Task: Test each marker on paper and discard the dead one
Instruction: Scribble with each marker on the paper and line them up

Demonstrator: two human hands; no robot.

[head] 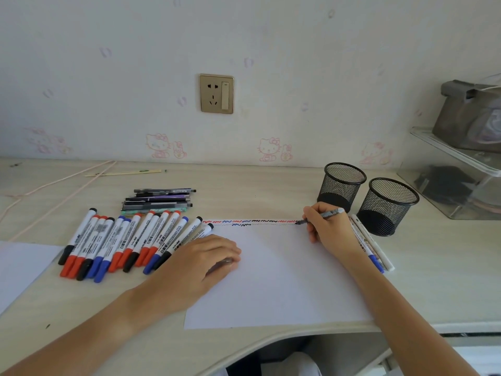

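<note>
Many capped markers [113, 244] lie in a row at the left of the tabletop [271, 185], pens [158, 199] stacked behind them. The left hand [202, 260] rests flat, fingers relaxed, on the paper [271, 280]. The right hand [326, 226] pinches a marker [329, 213], its tip on the paper's far right corner beside a row of squiggles [249, 221]. More markers [371, 246] lie just right, near two mesh cups [387, 206].

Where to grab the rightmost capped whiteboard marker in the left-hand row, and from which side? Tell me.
Pinch the black-capped whiteboard marker at its far cap end, coming from above. That end sticks out past the left hand, which covers its near part; the neighbouring marker lies close on its left, so a top-down grip fits best.
</note>
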